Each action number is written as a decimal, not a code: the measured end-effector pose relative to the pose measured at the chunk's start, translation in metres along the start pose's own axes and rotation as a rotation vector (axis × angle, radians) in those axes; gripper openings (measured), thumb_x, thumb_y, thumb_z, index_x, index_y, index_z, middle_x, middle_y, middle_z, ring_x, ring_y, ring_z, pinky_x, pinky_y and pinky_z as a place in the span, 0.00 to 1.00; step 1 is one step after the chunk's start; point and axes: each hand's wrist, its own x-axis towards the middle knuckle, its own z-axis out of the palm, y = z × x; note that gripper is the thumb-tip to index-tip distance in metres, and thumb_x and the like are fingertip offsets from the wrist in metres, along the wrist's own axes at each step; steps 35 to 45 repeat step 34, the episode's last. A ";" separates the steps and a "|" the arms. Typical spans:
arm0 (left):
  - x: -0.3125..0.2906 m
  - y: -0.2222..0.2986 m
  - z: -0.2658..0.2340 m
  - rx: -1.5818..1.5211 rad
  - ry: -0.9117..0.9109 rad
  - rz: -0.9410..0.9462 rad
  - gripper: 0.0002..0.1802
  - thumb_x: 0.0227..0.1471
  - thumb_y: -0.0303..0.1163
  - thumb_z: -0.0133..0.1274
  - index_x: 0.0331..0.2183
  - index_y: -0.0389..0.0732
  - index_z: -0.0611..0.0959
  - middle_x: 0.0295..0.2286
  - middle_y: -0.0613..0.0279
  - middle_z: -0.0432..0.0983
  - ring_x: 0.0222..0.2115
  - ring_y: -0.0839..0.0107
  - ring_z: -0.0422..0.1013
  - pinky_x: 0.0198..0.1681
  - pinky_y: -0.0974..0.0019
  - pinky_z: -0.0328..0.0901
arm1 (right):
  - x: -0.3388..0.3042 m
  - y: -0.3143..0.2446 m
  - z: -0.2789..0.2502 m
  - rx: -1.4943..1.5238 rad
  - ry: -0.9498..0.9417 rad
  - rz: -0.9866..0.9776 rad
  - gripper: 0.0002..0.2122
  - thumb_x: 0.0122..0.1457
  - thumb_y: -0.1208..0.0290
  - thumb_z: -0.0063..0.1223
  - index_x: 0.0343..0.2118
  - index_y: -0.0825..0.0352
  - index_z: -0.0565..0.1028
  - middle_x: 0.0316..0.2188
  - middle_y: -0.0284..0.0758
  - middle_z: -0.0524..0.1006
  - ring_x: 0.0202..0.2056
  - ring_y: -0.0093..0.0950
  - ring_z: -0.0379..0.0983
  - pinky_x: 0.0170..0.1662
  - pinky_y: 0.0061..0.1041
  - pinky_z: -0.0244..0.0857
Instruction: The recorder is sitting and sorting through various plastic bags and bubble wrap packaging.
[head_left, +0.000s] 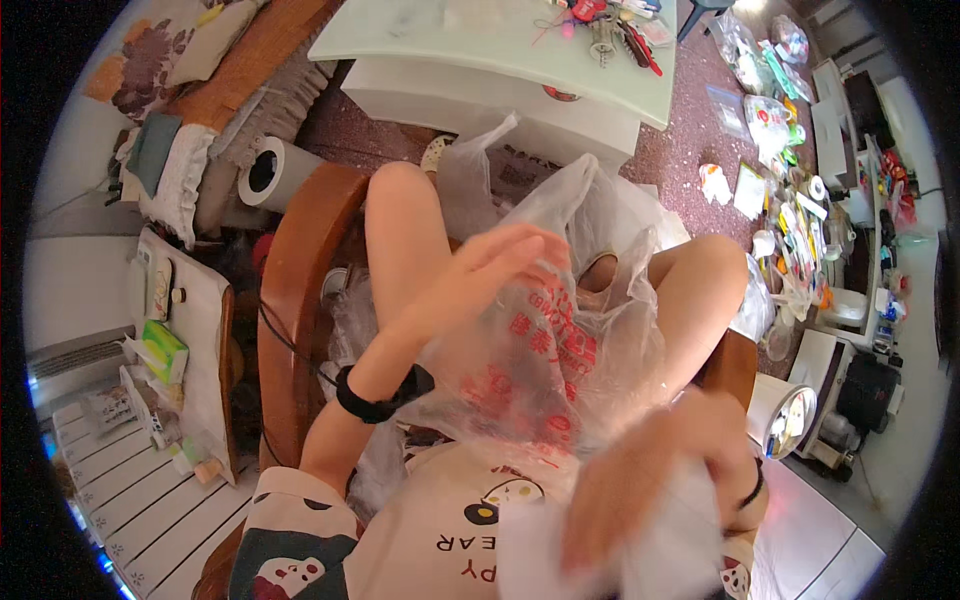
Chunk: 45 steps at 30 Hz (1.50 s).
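A clear plastic bag (480, 350) with red print lies across my lap between my bare knees, its crumpled rim and handles standing up. My left hand (505, 262) is stretched over the bag's upper left part, fingers extended; whether they touch the film I cannot tell. A dark band circles that wrist. Close to my body on the right, my right hand (640, 470) is smeared by motion. It appears to grip a thin white sheet (675, 540), which shows on both sides of the hand and covers part of my printed shirt (455, 500). The sheet's material is unclear.
Ahead stands a pale glass-topped table (450, 45) with keys (603, 45) and small items. Wooden chair arms flank me. On the left is a side table (205, 340) with a green tissue pack (163, 352). Bags and loose goods litter the right floor, near a white bin (775, 410).
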 end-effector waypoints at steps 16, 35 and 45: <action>-0.036 -0.012 -0.040 -0.406 -0.100 -0.269 0.23 0.60 0.42 0.43 0.50 0.36 0.70 0.42 0.67 0.71 0.43 0.78 0.68 0.47 0.71 0.64 | 0.069 0.091 -0.074 -1.468 0.398 -0.131 0.17 0.44 0.82 0.54 0.40 0.65 0.73 0.35 0.38 0.70 0.33 0.37 0.72 0.33 0.30 0.68; -0.154 0.078 -0.364 -0.094 1.078 0.050 0.12 0.47 0.36 0.48 0.34 0.40 0.76 0.27 0.66 0.70 0.28 0.72 0.68 0.32 0.64 0.65 | 0.064 0.078 -0.088 -1.133 0.461 0.260 0.23 0.53 0.84 0.42 0.55 0.68 0.64 0.42 0.37 0.73 0.38 0.23 0.68 0.43 0.20 0.60; -0.154 0.078 -0.364 -0.094 1.078 0.050 0.12 0.47 0.36 0.48 0.34 0.40 0.76 0.27 0.66 0.70 0.28 0.72 0.68 0.32 0.64 0.65 | 0.064 0.078 -0.088 -1.133 0.461 0.260 0.23 0.53 0.84 0.42 0.55 0.68 0.64 0.42 0.37 0.73 0.38 0.23 0.68 0.43 0.20 0.60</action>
